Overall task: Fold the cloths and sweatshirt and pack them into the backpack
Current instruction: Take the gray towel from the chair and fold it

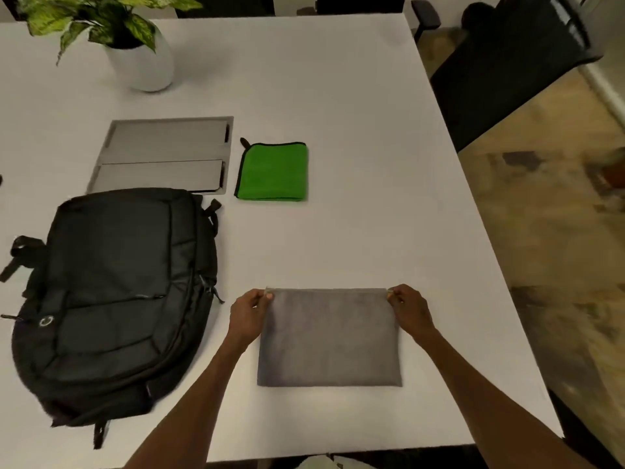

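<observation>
A grey cloth [329,338] lies folded into a rectangle on the white table [355,130], near the front edge. My left hand [248,314] pinches its far left corner and my right hand [411,308] pinches its far right corner. A green cloth [273,171] with black trim lies folded into a square further back, past the grey one. The black backpack [115,299] lies flat on the left with its zips shut. No sweatshirt is in view.
A grey metal cable hatch [162,155] is set into the table behind the backpack. A potted plant in a white pot [142,62] stands at the back left. A black chair [514,62] sits off the table's right edge.
</observation>
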`<control>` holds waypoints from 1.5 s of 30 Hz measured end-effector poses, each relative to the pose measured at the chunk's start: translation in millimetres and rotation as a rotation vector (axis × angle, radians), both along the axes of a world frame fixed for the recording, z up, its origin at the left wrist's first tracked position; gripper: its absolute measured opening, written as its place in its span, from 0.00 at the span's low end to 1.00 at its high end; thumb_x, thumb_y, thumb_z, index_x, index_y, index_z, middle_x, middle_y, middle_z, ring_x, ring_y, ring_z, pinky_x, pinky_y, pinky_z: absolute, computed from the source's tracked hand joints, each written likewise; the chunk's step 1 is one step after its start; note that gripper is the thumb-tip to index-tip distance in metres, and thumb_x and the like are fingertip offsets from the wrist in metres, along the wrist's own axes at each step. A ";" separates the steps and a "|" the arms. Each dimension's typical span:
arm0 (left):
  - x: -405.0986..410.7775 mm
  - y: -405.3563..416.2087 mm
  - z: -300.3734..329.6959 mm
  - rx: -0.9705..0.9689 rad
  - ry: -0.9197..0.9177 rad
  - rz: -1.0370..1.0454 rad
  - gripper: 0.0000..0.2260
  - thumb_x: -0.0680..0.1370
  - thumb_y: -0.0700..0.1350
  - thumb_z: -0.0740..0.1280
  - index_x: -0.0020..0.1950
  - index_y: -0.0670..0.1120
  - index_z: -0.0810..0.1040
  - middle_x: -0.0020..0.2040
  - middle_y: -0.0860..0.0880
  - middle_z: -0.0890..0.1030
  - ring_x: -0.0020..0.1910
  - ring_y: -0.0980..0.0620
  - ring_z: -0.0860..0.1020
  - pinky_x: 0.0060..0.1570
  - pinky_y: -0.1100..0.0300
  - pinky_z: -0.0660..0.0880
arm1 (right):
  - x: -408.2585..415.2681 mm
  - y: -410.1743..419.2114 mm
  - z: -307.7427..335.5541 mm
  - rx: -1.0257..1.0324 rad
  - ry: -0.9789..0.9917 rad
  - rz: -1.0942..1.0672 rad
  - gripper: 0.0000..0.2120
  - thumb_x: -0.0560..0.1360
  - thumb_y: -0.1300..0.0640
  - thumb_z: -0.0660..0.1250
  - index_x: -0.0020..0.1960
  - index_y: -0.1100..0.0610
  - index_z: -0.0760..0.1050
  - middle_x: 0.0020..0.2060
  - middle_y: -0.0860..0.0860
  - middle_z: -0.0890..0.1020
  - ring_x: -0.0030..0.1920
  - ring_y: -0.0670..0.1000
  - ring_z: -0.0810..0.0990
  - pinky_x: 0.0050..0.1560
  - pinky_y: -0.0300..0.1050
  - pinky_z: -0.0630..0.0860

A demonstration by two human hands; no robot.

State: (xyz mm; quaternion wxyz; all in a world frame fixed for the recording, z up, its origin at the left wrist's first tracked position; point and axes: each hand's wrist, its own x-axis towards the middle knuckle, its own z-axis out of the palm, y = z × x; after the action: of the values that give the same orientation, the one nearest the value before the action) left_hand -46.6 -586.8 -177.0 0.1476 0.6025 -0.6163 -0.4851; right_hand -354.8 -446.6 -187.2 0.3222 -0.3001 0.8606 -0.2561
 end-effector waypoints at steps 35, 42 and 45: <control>-24.6 92.1 -59.1 -0.404 -0.573 -0.709 0.40 0.77 0.71 0.43 0.80 0.46 0.45 0.80 0.44 0.42 0.79 0.43 0.42 0.75 0.41 0.48 | 81.5 74.2 -32.3 0.055 0.557 0.924 0.37 0.78 0.31 0.51 0.80 0.50 0.49 0.79 0.57 0.47 0.79 0.57 0.44 0.72 0.72 0.48; -22.0 92.9 -61.5 -0.442 -0.617 -0.712 0.47 0.71 0.77 0.49 0.80 0.48 0.45 0.80 0.44 0.41 0.78 0.41 0.40 0.75 0.39 0.45 | 43.6 91.8 -38.6 0.221 0.557 0.861 0.43 0.74 0.24 0.48 0.80 0.48 0.43 0.79 0.57 0.42 0.79 0.57 0.41 0.70 0.75 0.44; -19.5 92.3 -60.0 -0.446 -0.613 -0.702 0.48 0.70 0.78 0.50 0.80 0.49 0.46 0.80 0.43 0.41 0.78 0.41 0.40 0.75 0.39 0.46 | 37.7 95.5 -37.9 0.247 0.536 0.821 0.43 0.74 0.24 0.48 0.80 0.47 0.42 0.79 0.57 0.40 0.79 0.58 0.40 0.72 0.73 0.42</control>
State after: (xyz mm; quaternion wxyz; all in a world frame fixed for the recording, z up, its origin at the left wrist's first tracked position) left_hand -66.1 -494.4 -237.0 -0.0866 0.4276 -0.8848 -0.1633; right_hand -317.2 -351.1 -225.0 0.1973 -0.6286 0.7479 0.0813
